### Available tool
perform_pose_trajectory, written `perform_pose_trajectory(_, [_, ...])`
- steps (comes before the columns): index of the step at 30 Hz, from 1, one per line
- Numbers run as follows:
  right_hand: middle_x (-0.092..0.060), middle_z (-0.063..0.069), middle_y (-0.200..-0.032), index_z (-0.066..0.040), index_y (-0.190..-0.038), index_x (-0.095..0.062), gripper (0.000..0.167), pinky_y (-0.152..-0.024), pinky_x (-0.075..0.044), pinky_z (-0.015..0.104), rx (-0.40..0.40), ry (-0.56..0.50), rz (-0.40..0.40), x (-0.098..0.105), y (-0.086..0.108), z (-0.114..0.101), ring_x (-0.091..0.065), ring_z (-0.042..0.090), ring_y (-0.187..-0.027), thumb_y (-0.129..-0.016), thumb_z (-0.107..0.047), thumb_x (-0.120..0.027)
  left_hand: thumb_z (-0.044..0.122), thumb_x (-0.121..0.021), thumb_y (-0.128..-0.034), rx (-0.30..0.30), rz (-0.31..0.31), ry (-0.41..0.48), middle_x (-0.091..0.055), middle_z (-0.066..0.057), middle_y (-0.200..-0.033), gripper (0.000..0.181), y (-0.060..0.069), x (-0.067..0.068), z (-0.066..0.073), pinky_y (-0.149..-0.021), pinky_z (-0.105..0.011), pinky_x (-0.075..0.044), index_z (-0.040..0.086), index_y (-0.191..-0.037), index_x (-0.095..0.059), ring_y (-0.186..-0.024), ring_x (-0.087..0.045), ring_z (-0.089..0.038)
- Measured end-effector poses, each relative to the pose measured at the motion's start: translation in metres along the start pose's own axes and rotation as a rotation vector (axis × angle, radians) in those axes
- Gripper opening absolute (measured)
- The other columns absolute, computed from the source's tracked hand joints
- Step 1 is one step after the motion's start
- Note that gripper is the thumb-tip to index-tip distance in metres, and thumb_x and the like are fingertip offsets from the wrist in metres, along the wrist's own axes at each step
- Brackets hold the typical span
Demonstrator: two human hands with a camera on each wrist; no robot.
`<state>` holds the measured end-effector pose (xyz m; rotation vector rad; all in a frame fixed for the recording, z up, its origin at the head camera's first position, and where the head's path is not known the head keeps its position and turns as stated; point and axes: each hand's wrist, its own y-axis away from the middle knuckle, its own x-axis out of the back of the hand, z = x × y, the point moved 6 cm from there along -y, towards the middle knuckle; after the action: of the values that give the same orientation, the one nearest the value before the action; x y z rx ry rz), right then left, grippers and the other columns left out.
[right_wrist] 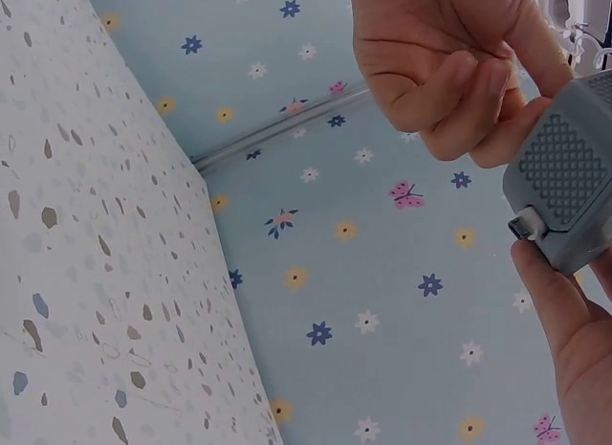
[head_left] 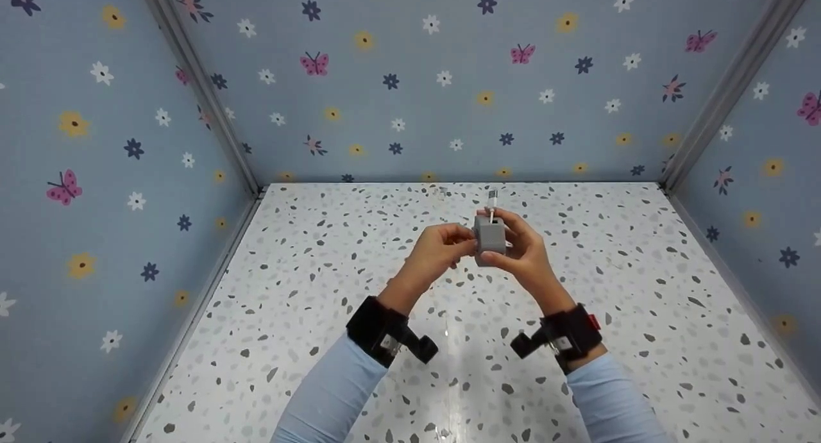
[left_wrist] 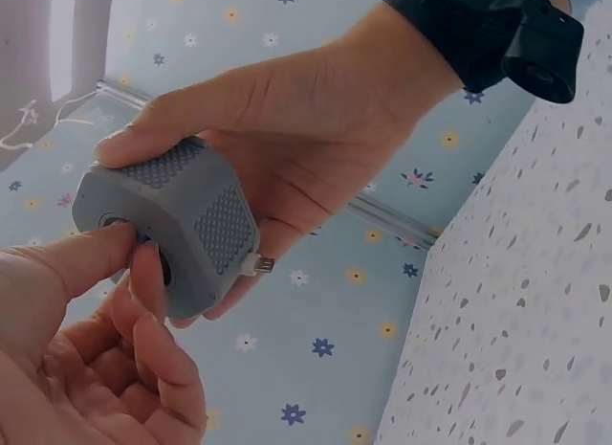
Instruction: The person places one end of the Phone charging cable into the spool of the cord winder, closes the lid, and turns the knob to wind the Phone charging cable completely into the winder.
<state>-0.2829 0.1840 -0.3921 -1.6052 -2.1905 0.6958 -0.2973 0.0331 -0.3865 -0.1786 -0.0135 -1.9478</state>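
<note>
A grey block-shaped device (head_left: pixel 491 236) with bevelled edges and dimpled panels is held up over the table. My right hand (head_left: pixel 529 250) grips it, the thumb on one side and the fingers around the other. My left hand (head_left: pixel 440 250) is at its left face. In the left wrist view, the left thumb and forefinger (left_wrist: pixel 96 258) pinch at a dark round recess in that face; what lies between the fingertips is mostly hidden. A white cable plug (head_left: pixel 492 198) with a metal tip sticks out of the device, beside a right fingertip in the right wrist view.
Below the hands is a white speckled tabletop (head_left: pixel 308 359). Blue flowered panels (head_left: pixel 410 77) enclose its back and sides, with grey metal strips (head_left: pixel 199 84) along the corners. Both wrists wear black camera straps (head_left: pixel 571 334).
</note>
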Motion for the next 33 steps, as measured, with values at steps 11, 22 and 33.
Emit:
perform_pose_trajectory(11, [-0.059,-0.008,-0.134,-0.014,-0.136,-0.051,0.06,-0.083,-0.055,0.026,-0.025,-0.028,0.022,0.001,0.002,0.001,-0.059,0.016,-0.115,-0.082,-0.005,-0.076,0.01,-0.074,-0.0852,-0.57,0.229,-0.521,-0.062,-0.001,-0.085,0.008,0.012,-0.004,0.021,-0.061,-0.021,-0.046,0.011,-0.087,-0.066,-0.068,-0.054,-0.011])
perform_pose_trajectory(22, [-0.057,-0.007,-0.135,-0.007,-0.139,-0.048,0.065,-0.082,-0.055,0.026,-0.028,-0.003,-0.006,-0.002,0.002,-0.001,-0.059,0.016,-0.113,-0.081,-0.006,-0.077,0.0,-0.07,-0.0841,-1.134,0.458,-0.877,-0.06,0.002,-0.074,0.019,0.03,-0.009,0.031,-0.062,-0.024,-0.047,0.014,-0.072,-0.066,-0.067,-0.052,-0.013])
perform_pose_trajectory(33, [-0.059,-0.003,-0.135,-0.008,-0.137,-0.05,0.061,-0.082,-0.055,0.026,-0.023,-0.016,0.014,-0.001,0.001,0.001,-0.06,0.018,-0.113,-0.081,0.003,-0.073,0.01,-0.07,-0.0883,-1.091,0.428,-0.881,-0.06,-0.002,-0.084,0.009,0.027,-0.009,0.026,-0.065,-0.023,-0.052,0.012,-0.082,-0.064,-0.075,-0.06,-0.013])
